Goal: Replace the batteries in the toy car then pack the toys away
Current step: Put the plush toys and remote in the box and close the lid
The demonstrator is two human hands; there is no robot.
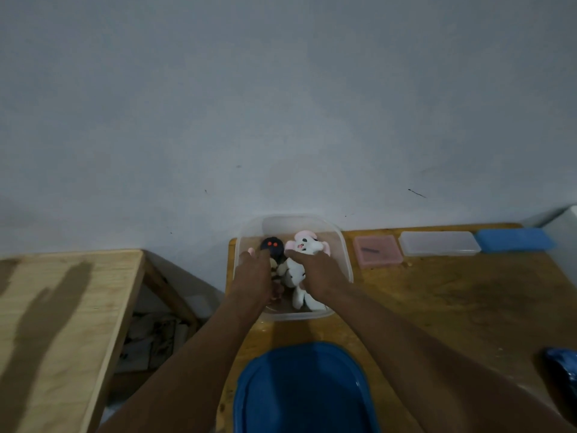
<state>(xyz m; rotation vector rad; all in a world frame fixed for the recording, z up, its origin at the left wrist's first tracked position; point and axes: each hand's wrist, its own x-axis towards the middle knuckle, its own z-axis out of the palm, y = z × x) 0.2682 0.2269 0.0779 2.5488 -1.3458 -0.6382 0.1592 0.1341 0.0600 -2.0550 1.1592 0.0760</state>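
Both hands reach into a clear plastic container at the far left edge of the desk. The left hand lies palm down over a black toy with red eyes; whether it grips cannot be told. The right hand presses on a white and pink plush toy, grasp likewise unclear. The hands sit side by side, apart. Nearer the person lies a blue lid. Along the wall stand a pink case, a clear case and a blue case. A second wooden surface stands left.
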